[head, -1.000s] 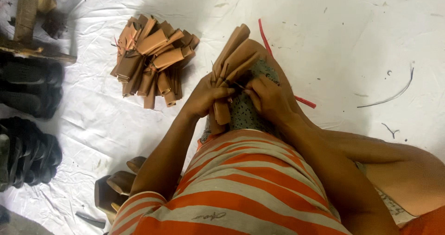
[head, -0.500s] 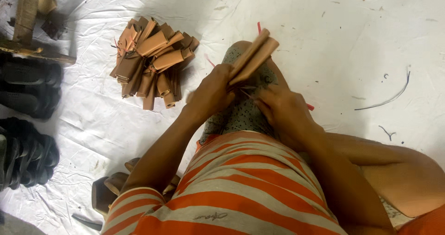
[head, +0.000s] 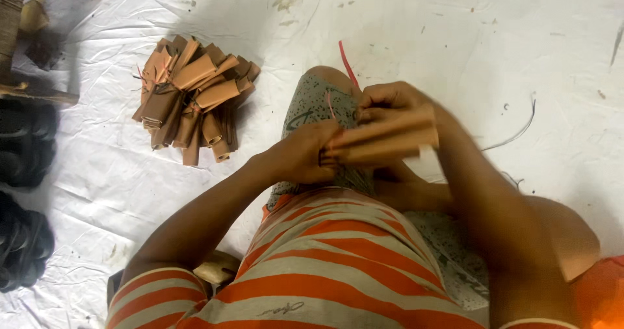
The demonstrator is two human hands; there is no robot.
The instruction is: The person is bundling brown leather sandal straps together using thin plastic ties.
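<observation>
Both hands closed on 1 bundle of tan rolled strips above the raised knee.

Left hand [head: 305, 157] gripping the near end of the bundle of tan rolled strips [head: 383, 139], fingers wrapped tight; right hand [head: 390, 101] pinching its top edge, motion-blurred. Bundle lying nearly level, just above the knee in grey patterned shorts [head: 315, 101]. Thin red strip [head: 346, 61] beyond the knee. Heap of brown rolled pieces [head: 192, 98] on the white sheet [head: 455, 30], well left of the knee.
</observation>
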